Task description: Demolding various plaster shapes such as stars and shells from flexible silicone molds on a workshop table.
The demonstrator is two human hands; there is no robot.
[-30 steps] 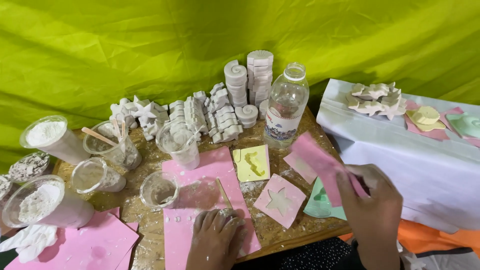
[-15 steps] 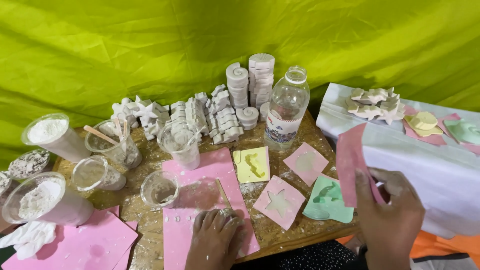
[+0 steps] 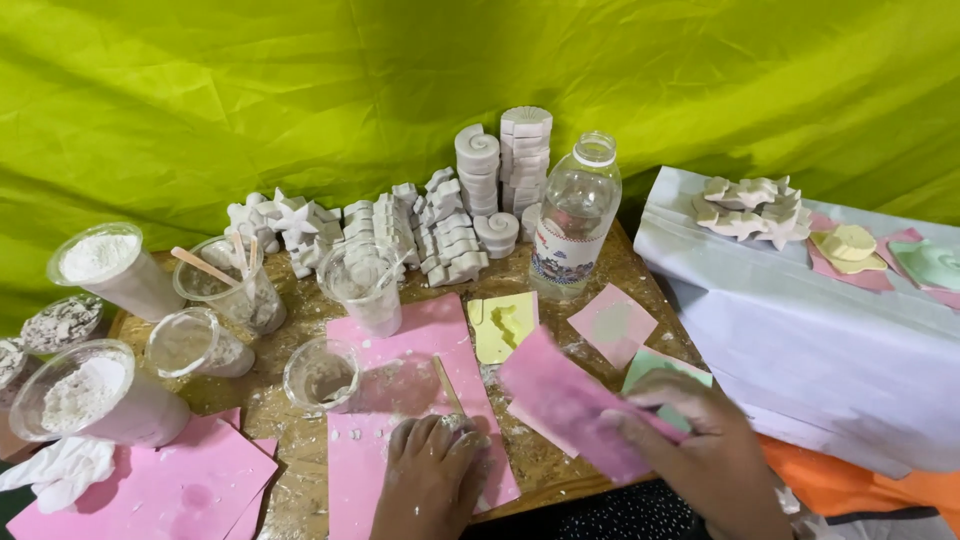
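My left hand [image 3: 432, 470] lies flat, fingers together, on a large pink sheet [image 3: 400, 385] at the front of the wooden table [image 3: 560, 465]. A wooden stick [image 3: 447, 384] rests on that sheet just above my fingertips. My right hand [image 3: 705, 440] grips a pink square sheet [image 3: 570, 400], blurred, held low over the table's front right, above other coloured squares. A yellow square [image 3: 503, 325], a pale pink square [image 3: 612, 325] and a green square [image 3: 660, 365] lie close by.
Several plastic cups of white powder and residue [image 3: 100, 390] stand at the left. White plaster casts [image 3: 440, 235] are stacked at the back beside a clear bottle [image 3: 575, 220]. A white-covered box [image 3: 800, 330] at the right carries more casts and coloured sheets. Green cloth hangs behind.
My right hand swung the pink sheet from upright at the right edge down and leftwards over the table. My left hand stayed flat on the large pink sheet.
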